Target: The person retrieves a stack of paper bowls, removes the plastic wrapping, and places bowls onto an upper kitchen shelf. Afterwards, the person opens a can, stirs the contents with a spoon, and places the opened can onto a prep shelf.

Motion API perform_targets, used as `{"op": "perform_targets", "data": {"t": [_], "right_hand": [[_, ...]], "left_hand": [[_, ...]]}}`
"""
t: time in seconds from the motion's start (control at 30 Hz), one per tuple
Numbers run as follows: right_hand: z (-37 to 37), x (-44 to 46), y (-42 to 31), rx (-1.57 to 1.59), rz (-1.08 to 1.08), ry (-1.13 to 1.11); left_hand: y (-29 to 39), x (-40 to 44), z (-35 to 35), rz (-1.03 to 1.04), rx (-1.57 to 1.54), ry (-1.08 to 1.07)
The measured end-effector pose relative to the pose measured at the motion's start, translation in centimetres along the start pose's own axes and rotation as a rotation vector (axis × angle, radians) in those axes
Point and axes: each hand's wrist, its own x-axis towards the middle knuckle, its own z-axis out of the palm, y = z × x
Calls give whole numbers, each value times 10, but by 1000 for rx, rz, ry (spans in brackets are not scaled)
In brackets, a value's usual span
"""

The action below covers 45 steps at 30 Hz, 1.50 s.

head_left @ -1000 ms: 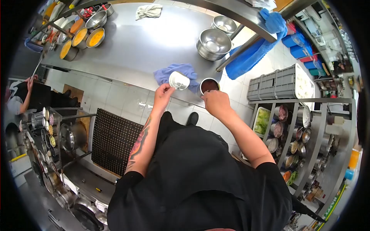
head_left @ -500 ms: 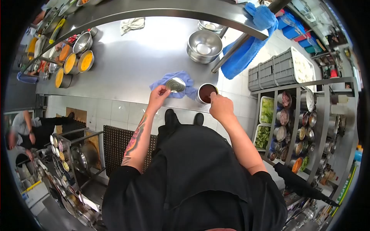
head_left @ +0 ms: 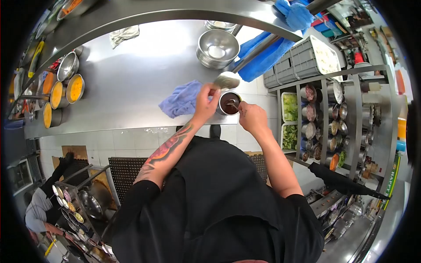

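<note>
My left hand (head_left: 206,104) is closed on the edge of a round metal can lid (head_left: 227,81), raised just beyond an open can (head_left: 221,111). Dark reddish-brown sauce (head_left: 226,108) fills part of the can, which stands at the counter's front edge. My right hand (head_left: 253,117) grips a metal spoon (head_left: 233,104) whose lower end is inside the can. A crumpled purple-blue cloth (head_left: 180,98) lies on the steel counter (head_left: 131,83) to the left of my left hand.
Stacked steel bowls (head_left: 218,48) stand behind the can. Pots of orange-yellow liquid (head_left: 76,88) sit at the far left. A steel shelf (head_left: 175,9) crosses overhead, with a blue towel (head_left: 258,61) at its post. A rack of food containers (head_left: 307,114) stands right; a person (head_left: 39,210) is lower left.
My left hand has carried the lid rightward from over the cloth to beyond the can. A spoon now shows in my right hand. My view has shifted, moving the background.
</note>
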Motion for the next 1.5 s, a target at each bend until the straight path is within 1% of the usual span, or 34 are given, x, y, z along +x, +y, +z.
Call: {"op": "perform_targets", "data": {"t": [0.07,0.17,0.3,0.37,0.4,0.43,0.5,0.57,0.7,0.8,0.9,0.93,1.0,1.07,1.2,1.33,1.4,1.47,1.5], "right_hand": [[-12,-8,-3,7,-7,18],[-24,-19,-1,31,-45,61],[-39,-25,4,47,-130,102],[-45,-25,7,35,-154,79],[-45,-24,9,23,-176,57],[-44,-22,12,25,-177,57],[-36,-17,18,-41,-276,59],[-26,-10,20,-56,-290,45],[-6,4,23,-52,-344,35],[13,19,25,-38,-343,-17],[23,26,18,-18,-310,-31],[22,30,15,-18,-315,-35],[16,37,8,-48,-244,-104],[11,43,3,-62,-231,-138],[4,44,5,-68,-184,-244],[6,39,10,-82,-177,-233],[4,34,10,-40,-162,-179],[-2,30,11,-34,-162,-167],[-5,28,12,-30,-166,-156]], "left_hand": [[-1,9,15,225,161,-36],[-2,15,28,229,229,-69],[-10,22,38,196,225,-60],[-12,24,41,101,170,-57],[-13,25,41,99,173,-56],[-14,26,42,84,147,-64],[-16,25,44,69,124,-75],[-18,23,46,-21,35,-126],[-28,22,49,-44,-3,-129],[-30,22,51,-82,-30,-101],[-30,21,51,-40,-25,-65],[-30,21,51,-28,-23,-73],[-32,22,49,-17,-23,-80],[-32,21,47,-70,15,-131],[-31,23,46,-57,34,-145],[-31,23,45,-43,39,-141],[-30,23,45,-36,61,-142],[-30,23,48,-8,27,-94],[-31,23,49,-8,26,-103]]}}
